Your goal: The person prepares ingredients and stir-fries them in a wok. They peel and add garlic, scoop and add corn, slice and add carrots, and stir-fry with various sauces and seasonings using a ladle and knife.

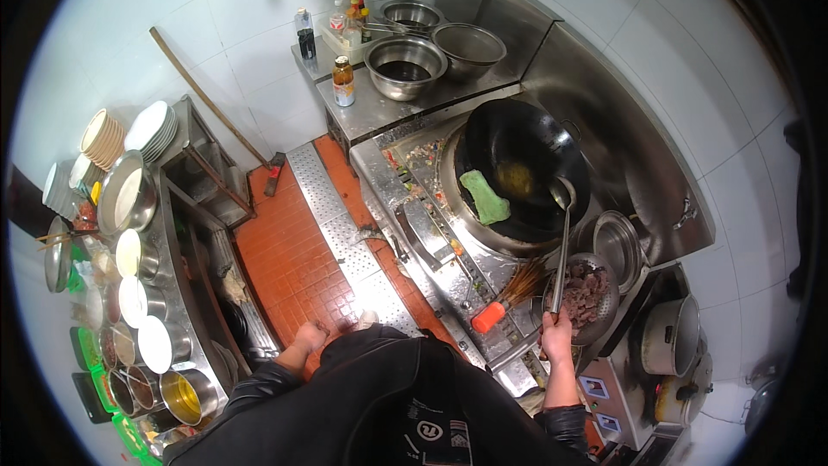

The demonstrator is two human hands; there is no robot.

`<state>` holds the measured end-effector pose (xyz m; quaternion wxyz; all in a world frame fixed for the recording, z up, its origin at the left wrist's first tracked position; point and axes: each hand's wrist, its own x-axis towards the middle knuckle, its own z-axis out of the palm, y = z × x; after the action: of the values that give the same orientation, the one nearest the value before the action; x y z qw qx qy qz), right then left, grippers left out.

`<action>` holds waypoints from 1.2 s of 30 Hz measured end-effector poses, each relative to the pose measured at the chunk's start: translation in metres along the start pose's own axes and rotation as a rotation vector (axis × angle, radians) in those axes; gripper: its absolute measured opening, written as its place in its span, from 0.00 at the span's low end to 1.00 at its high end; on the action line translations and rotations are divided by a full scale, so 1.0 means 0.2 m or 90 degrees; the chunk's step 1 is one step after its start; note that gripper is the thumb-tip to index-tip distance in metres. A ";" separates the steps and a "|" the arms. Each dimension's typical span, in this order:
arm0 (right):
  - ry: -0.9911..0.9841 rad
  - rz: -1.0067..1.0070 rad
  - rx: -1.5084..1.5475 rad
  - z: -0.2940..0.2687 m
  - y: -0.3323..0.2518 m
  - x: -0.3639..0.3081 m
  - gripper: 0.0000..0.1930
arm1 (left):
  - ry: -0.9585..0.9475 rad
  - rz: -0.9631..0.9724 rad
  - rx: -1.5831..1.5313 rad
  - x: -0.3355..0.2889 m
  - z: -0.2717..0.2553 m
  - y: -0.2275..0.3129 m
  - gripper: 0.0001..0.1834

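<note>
My right hand is closed around the long handle of a metal ladle. The ladle's bowl rests inside a large black wok, against its right side. A little yellowish oil shows at the wok's bottom. Over the wok's left rim lies a folded green cloth. Beneath the ladle handle sits a perforated strainer holding sliced brownish meat. Left of it is a brush with a red grip and straw bristles. My left hand hangs by my body, loosely fisted with nothing visible in it.
Steel bowls and a sauce bottle stand on the counter behind the stove. At left, a shelf unit carries plates and several pots. A long-handled tool leans on the wall. Pots stand at right.
</note>
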<state>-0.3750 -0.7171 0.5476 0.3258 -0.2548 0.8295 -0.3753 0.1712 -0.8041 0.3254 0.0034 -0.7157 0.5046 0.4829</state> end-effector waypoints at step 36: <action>0.031 -0.005 0.006 0.03 0.06 0.03 0.10 | 0.031 0.077 0.026 0.15 0.07 -0.13 0.13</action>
<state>-0.3774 -0.7174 0.5333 0.3054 -0.2476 0.8342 -0.3866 0.1824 -0.8063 0.2846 -0.0237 -0.6950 0.5565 0.4547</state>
